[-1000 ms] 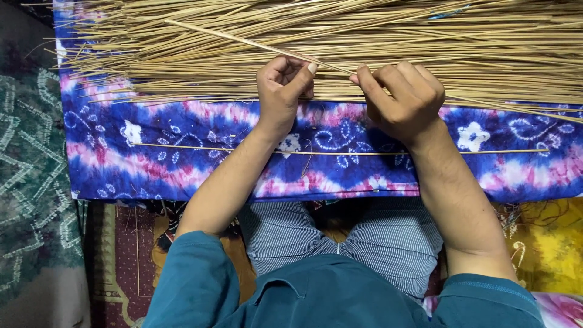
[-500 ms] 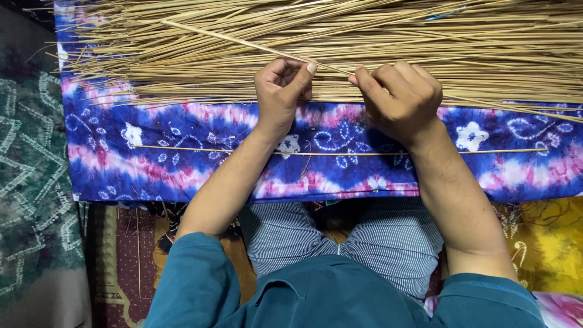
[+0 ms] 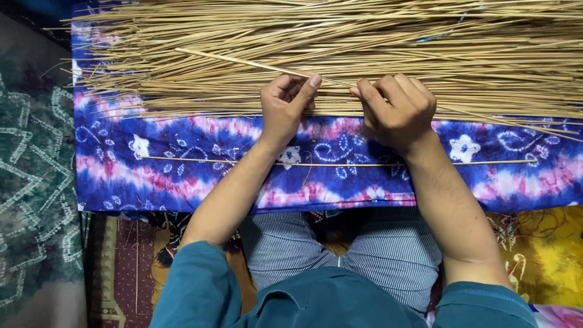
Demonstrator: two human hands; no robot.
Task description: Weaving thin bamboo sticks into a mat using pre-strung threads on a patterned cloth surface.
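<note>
Our hands pinch one thin stick at the pile's near edge.

Our left hand [image 3: 284, 109] and right hand [image 3: 396, 109] close fingers on the slanted stick [image 3: 243, 62] atop the straw pile [image 3: 364, 42]; open blue cloth [image 3: 200, 164] lies nearer us, bearing one loose stick [image 3: 212, 161].

The dry reed stalks [image 3: 364, 54] look pale tan, stiff, matt and slightly rough, like straw. Under them lies a tie-dyed cotton cloth [image 3: 200, 164], soft and matt, in blue, pink and white. The teal sleeves [image 3: 200, 285] and striped trousers [image 3: 388, 255] are woven fabric, also matt.
</note>
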